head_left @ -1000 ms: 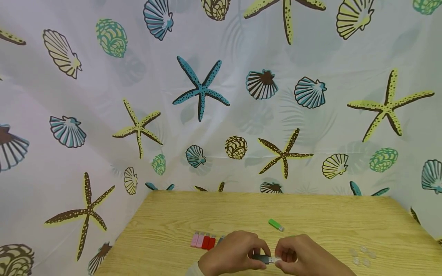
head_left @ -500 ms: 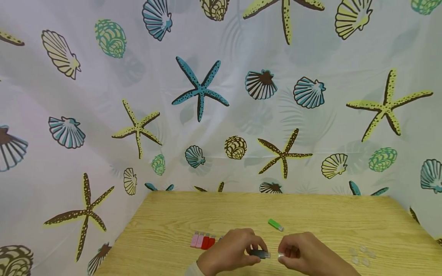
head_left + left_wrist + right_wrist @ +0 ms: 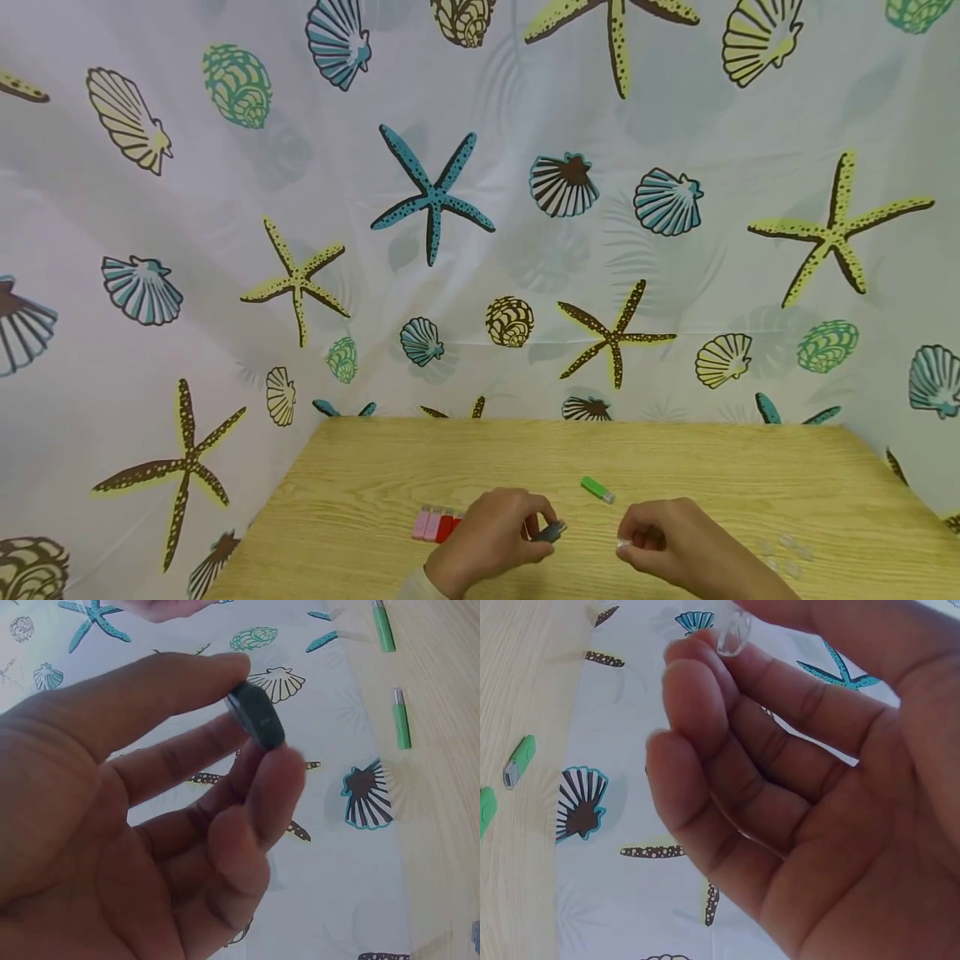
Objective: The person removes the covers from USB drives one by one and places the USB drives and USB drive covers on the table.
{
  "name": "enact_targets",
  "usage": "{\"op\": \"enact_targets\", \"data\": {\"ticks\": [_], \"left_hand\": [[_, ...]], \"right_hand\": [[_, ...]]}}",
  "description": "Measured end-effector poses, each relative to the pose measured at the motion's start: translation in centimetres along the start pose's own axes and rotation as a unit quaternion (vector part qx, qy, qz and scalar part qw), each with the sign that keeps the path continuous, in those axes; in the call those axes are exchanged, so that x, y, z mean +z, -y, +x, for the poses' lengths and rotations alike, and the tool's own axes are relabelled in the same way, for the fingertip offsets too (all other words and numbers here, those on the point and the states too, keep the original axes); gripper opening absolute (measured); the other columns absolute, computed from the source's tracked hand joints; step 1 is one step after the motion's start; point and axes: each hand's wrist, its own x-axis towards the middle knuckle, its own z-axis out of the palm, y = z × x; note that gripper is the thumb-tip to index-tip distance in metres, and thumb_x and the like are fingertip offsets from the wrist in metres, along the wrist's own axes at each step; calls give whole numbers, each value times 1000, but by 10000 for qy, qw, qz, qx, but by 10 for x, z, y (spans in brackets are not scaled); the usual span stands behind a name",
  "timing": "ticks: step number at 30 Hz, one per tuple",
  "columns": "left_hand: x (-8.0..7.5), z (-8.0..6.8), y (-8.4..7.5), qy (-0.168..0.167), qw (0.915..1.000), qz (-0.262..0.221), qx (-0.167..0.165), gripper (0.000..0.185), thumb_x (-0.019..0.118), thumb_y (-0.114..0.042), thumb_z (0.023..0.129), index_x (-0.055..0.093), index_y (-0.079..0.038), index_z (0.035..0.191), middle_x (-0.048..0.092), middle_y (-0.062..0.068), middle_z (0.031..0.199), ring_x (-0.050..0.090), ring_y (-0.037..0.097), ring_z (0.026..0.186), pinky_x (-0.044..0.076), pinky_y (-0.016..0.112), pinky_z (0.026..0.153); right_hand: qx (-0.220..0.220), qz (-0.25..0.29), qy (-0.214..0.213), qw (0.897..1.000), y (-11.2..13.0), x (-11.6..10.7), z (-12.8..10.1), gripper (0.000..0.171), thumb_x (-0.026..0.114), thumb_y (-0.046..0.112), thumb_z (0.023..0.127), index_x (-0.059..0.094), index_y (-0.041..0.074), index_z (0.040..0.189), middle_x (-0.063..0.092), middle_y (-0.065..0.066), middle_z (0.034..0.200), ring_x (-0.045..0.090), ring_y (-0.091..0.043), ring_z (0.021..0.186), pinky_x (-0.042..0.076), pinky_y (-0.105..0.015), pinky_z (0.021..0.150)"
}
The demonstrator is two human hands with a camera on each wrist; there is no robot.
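Note:
My left hand (image 3: pixel 497 537) pinches a dark grey-blue USB stick (image 3: pixel 551 533) between thumb and fingertips, its metal plug bare and pointing up to the right. The left wrist view shows the stick's dark casing (image 3: pixel 259 718) end-on. A short gap to the right, my right hand (image 3: pixel 672 540) pinches a small clear plastic cap (image 3: pixel 733 634) between thumb and forefinger. Both hands are over the wooden table. A green USB stick (image 3: pixel 597 490) lies behind them, plug bare; a second green one (image 3: pixel 486 808) is hidden in the head view.
Left of my left hand, pink USB sticks (image 3: pixel 432 525) and a red one (image 3: pixel 446 528) lie in a row, partly covered by the hand. Several clear caps (image 3: pixel 786 542) lie on the right of the table (image 3: pixel 420 450). A shell-and-starfish patterned cloth (image 3: pixel 510 250) hangs around it.
The clear cap has come off the dark USB stick's plug. My hands have drawn apart, the left tilting the stick upward, the right carrying the cap to the right.

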Motion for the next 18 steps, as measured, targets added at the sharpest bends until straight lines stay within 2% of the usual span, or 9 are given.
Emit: {"op": "enact_targets", "data": {"ticks": [6,10,18], "left_hand": [[1,0,7,-399,9990,170,-67,17,82,-20,78,72,-15,91,55,-14,66,46,-2,56,40,19,51],[2,1,10,-484,9987,122,-127,17,82,-19,77,72,-14,91,56,-13,66,46,-1,56,40,19,51],[5,2,16,-512,9976,156,-434,16,82,-19,77,72,-16,90,55,-13,66,48,1,56,42,20,52]], "right_hand": [[55,-99,-143,9998,-5,-6,-4,7,64,21,94,68,15,93,62,13,78,56,-1,64,49,-25,56],[189,-137,-209,9995,-7,-9,-7,6,65,18,93,68,13,93,61,12,79,55,-2,65,49,-25,57],[820,-325,-274,9957,-15,-18,-15,8,67,12,89,67,8,95,63,5,82,55,-3,68,49,-25,60]]}}
